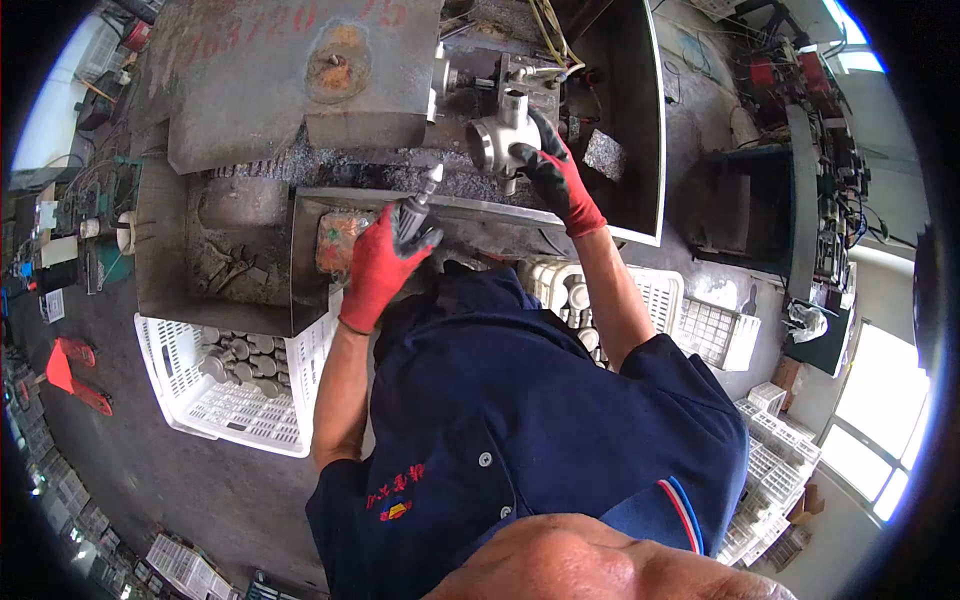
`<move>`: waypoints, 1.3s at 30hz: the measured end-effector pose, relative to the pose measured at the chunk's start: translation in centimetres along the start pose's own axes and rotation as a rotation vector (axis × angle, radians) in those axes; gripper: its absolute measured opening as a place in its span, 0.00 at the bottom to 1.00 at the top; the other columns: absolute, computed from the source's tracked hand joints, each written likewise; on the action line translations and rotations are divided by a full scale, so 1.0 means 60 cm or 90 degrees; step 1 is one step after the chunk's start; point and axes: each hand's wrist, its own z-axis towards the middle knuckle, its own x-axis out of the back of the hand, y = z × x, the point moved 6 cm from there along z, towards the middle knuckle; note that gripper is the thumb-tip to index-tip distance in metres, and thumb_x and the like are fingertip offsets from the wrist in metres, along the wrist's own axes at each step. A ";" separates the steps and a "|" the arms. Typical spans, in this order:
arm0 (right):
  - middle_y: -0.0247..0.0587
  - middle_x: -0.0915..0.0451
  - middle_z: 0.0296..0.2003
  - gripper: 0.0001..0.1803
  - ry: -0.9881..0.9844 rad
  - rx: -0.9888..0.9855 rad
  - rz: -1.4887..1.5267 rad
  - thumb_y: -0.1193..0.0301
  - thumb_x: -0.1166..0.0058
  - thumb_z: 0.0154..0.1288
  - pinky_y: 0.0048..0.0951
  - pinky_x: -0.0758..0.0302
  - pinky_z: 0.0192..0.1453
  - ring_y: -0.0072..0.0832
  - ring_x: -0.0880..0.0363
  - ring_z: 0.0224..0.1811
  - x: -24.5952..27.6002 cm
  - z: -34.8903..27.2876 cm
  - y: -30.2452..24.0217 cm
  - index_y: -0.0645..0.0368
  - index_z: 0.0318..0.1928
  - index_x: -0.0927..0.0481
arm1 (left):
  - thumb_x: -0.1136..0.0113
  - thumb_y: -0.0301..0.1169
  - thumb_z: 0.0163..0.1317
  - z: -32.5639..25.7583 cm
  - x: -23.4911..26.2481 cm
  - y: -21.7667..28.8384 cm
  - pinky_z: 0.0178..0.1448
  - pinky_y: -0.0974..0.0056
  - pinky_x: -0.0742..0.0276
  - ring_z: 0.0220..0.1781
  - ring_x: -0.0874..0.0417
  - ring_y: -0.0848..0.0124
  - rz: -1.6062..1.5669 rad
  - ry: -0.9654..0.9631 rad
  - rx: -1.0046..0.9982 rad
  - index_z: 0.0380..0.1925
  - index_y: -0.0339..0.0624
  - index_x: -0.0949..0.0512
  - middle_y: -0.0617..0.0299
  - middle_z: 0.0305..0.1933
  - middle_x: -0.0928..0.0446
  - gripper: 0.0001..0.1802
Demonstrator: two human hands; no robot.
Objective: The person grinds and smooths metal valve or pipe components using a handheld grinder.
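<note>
My right hand (566, 182), in a red glove with black palm and fingers, grips a silvery metal valve body (506, 136) with round open ports. It holds the part above the chip-strewn bed of a machine. In a matching glove, my left hand (380, 265) is closed round a dark grey tool (414, 208) with a pale tip that points up and away from me. The tool's exact kind is unclear. A gap separates its tip from the valve body.
A metal machine cover (250, 110) stands at the far left, above an open metal bin (240, 305). White plastic crates (190, 418) of metal parts flank me. A metal tray wall (652, 150) bounds the right, with yellow hoses (551, 35) behind. A red dustpan-like object (66, 372) lies left.
</note>
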 end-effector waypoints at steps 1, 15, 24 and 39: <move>0.40 0.33 0.69 0.42 0.021 -0.104 0.175 0.70 0.35 0.62 0.33 0.36 0.71 0.27 0.32 0.66 -0.015 -0.003 0.006 0.60 0.73 0.40 | 0.24 0.43 0.50 -0.002 -0.008 0.003 0.47 0.50 0.21 0.45 0.16 0.45 0.002 0.002 0.004 0.57 0.35 0.29 0.42 0.42 0.18 0.38; 0.39 0.19 0.45 0.17 0.019 -0.008 -0.161 0.76 0.41 0.65 0.27 0.21 0.47 0.23 0.20 0.44 0.004 -0.008 0.056 0.61 0.54 0.23 | 0.27 0.38 0.54 0.008 -0.051 0.027 0.52 0.49 0.21 0.51 0.18 0.44 -0.026 0.071 -0.012 0.60 0.33 0.32 0.40 0.51 0.20 0.37; 0.41 0.24 0.57 0.24 0.052 0.065 -0.191 0.72 0.44 0.69 0.30 0.23 0.50 0.23 0.24 0.51 -0.010 0.016 0.026 0.62 0.64 0.27 | 0.28 0.36 0.58 0.005 -0.036 0.038 0.48 0.54 0.20 0.47 0.14 0.49 -0.102 0.065 -0.025 0.57 0.35 0.29 0.45 0.45 0.17 0.31; 0.40 0.28 0.67 0.36 -0.269 -0.008 -0.076 0.63 0.37 0.64 0.30 0.37 0.72 0.26 0.32 0.67 -0.124 0.036 -0.083 0.59 0.70 0.32 | 0.33 0.47 0.60 0.015 0.019 0.049 0.50 0.48 0.23 0.48 0.18 0.46 0.155 -0.201 -0.034 0.63 0.38 0.32 0.41 0.45 0.20 0.37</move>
